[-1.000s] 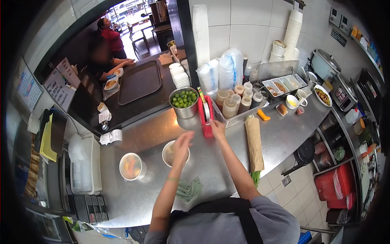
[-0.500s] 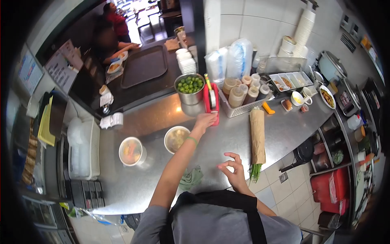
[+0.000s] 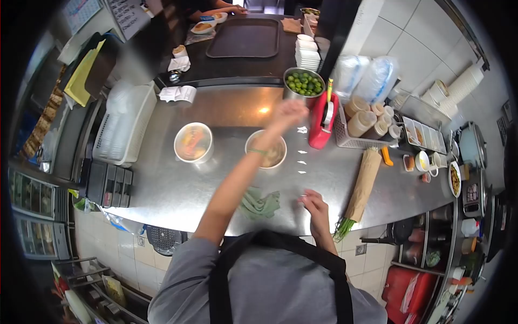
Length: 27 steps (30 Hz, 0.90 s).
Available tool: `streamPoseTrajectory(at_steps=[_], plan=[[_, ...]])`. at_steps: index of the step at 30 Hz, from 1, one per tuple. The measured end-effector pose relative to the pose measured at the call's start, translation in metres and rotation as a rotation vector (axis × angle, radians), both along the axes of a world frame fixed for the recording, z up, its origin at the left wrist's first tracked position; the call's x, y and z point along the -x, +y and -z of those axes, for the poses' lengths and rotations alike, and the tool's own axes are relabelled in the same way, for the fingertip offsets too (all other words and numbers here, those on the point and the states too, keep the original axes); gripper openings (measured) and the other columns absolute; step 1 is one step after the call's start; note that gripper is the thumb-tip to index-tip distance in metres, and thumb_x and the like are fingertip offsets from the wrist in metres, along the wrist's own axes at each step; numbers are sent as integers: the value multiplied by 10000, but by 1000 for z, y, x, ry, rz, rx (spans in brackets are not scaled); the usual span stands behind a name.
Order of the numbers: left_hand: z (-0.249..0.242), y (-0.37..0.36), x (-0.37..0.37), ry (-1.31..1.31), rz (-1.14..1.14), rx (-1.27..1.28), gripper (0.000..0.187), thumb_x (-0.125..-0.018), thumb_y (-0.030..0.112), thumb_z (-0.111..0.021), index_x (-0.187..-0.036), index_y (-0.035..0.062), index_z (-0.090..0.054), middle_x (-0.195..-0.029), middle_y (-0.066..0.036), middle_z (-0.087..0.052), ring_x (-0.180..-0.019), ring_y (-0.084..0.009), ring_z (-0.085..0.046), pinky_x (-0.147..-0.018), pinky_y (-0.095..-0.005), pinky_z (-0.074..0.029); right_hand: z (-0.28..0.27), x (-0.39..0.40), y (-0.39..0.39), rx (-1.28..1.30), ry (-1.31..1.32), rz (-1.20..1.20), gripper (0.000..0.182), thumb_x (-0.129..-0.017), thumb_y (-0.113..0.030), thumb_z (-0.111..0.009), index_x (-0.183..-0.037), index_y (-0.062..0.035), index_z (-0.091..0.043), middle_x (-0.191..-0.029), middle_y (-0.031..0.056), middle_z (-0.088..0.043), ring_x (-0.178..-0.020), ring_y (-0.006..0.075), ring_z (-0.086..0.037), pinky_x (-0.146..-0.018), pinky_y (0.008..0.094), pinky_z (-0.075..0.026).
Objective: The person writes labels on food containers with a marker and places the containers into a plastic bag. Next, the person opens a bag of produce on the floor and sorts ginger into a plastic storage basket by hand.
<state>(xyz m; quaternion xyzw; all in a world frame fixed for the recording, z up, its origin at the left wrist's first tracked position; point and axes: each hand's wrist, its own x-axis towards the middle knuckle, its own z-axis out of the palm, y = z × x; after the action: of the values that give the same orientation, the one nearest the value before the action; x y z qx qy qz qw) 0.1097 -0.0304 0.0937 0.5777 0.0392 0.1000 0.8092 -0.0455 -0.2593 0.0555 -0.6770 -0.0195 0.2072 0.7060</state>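
Note:
My left hand (image 3: 290, 114), smeared by motion, is over the counter between the steel pot of green limes (image 3: 304, 83) and the red tape dispenser (image 3: 324, 121); its fingers cannot be made out. Beneath my left forearm is a round bowl (image 3: 274, 155) of food, partly hidden. To its left stands a lidded round container (image 3: 193, 143) with orange and red contents. My right hand (image 3: 317, 209) is low over the counter's front, thumb and fingers pinched, with a tiny pale thing at the tips. A green cloth (image 3: 260, 204) lies crumpled between my arms.
A paper-wrapped green bundle (image 3: 362, 186) lies to the right. Behind it are a basket (image 3: 353, 141) of sauce bottles and an orange-handled tool (image 3: 387, 156). A white basket (image 3: 137, 129) is at the left. Beyond the counter are a dark tray (image 3: 244, 39) and another person's arms (image 3: 221, 9).
The view has shifted, showing more floor. My left hand has come away from the tape dispenser's near end. My right hand's spread fingers have drawn together. Small white marks now show on the counter.

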Motion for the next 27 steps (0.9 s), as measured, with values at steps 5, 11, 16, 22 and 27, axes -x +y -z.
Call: streamPoseTrajectory(at_steps=[5,11,16,22,27], plan=[[-5,74,25,-106,-166,-175,252,-738,0,-650,-962,73,-560,-808,16,-585,-703,-56,-547,-624,-219,-468,10,-25,45,-104,54,-102,157,-802,-161,-610,-734,-21,-632,-1077,56,-500,-883,114,-488,-736,246,-386],[-19,96,41,-135,-212,-376,264,-797,51,-605,-1049,29,-530,-841,-15,-576,-745,-82,-550,-676,-225,-470,-30,-49,64,-232,-27,-301,117,-803,-145,-610,-766,-35,-621,-949,43,-558,-830,116,-521,-768,255,-394],[-30,53,76,100,598,21,584,-900,510,-283,-1165,25,-473,-972,-94,-590,-903,-189,-574,-846,-326,-416,-88,-95,76,-229,-35,-596,142,-829,-151,-572,-861,-14,-597,-952,73,-588,-860,143,-564,-769,285,-458],[12,38,105,6,761,225,571,-908,471,-305,-1081,-28,-521,-884,-139,-613,-833,-198,-584,-779,-330,-439,-128,-135,75,-322,30,-679,158,-867,-157,-514,-845,-8,-560,-1015,125,-571,-902,193,-590,-744,356,-529],[27,54,132,33,684,113,333,-893,277,-478,-970,-28,-587,-745,-108,-617,-630,-138,-572,-562,-263,-451,-135,-147,66,-341,10,-608,182,-879,-158,-493,-922,8,-552,-1030,148,-565,-953,273,-589,-721,371,-537]])
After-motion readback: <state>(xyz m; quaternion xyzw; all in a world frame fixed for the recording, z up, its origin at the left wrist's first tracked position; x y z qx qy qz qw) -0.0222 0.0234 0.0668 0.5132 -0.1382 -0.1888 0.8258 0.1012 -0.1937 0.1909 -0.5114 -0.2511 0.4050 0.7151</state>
